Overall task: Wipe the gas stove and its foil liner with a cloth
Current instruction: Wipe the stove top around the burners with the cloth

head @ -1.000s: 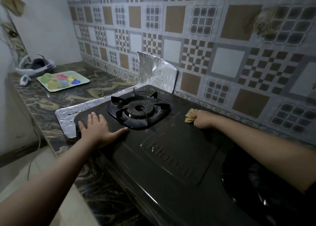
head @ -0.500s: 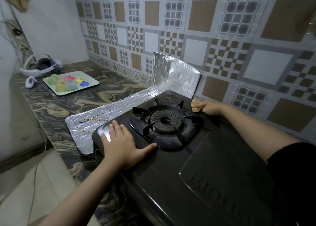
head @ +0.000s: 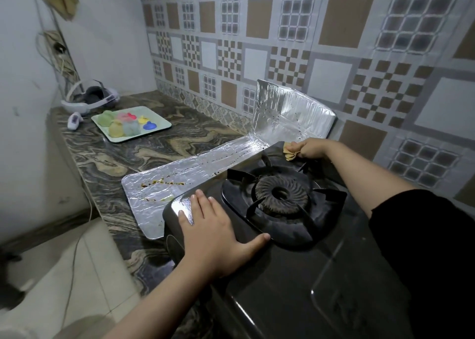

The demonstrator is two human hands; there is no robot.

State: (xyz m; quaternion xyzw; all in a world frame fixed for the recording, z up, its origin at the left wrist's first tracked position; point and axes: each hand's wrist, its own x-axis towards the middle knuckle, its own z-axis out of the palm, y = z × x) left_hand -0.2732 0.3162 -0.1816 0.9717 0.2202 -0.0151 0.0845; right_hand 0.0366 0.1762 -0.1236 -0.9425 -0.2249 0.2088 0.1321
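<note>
Right hand (head: 309,148) clamping cloth (head: 290,153) at gas stove's (head: 295,287) far corner, stained foil liner (head: 190,169) stretching leftward; left hand (head: 216,236) lying flat, nearer.

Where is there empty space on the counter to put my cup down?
Bare counter lies between the tray and the foil liner. It is crowded at the far left corner, where a headset sits beside the tray. The stove is taken: left hand flat on its corner, right hand holding the cloth behind the burner.
</note>
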